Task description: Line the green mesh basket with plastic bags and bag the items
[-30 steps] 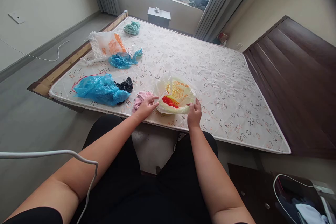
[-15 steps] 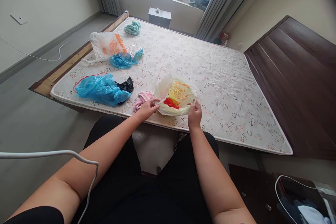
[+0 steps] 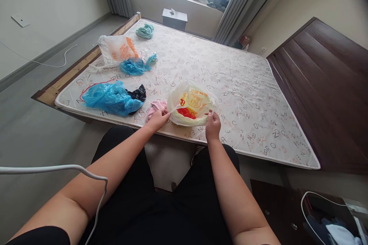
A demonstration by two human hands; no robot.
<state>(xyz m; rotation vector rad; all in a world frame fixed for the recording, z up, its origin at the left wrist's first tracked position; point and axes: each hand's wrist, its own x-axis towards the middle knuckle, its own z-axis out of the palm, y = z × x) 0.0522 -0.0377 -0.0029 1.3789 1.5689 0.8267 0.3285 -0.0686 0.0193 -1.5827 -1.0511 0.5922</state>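
Observation:
A whitish plastic bag (image 3: 176, 97) sits at the near edge of the mattress, its mouth held apart between my hands. Inside it shows yellow plastic with orange print and a red patch (image 3: 186, 113). My left hand (image 3: 158, 118) pinches the left rim of the bag. On the right rim, my right hand (image 3: 213, 124) is closed with the thumb and fingers on the plastic. A crumpled pink cloth (image 3: 156, 108) lies just behind my left hand. Farther left are a blue plastic bag (image 3: 109, 97) and a black plastic bag (image 3: 139, 93).
The patterned mattress (image 3: 244, 95) spreads between a wooden rail (image 3: 63, 78) and a dark headboard (image 3: 324, 92). Toward the far left lie a white-and-orange bag (image 3: 116, 49), another blue bag (image 3: 133, 66) and a green cloth (image 3: 145, 31). A white cable (image 3: 57, 169) crosses my left arm.
My left hand has shifted slightly left and pulled the bag's left rim outward, so the mouth is wider and more of the print inside shows. My right hand has barely moved.

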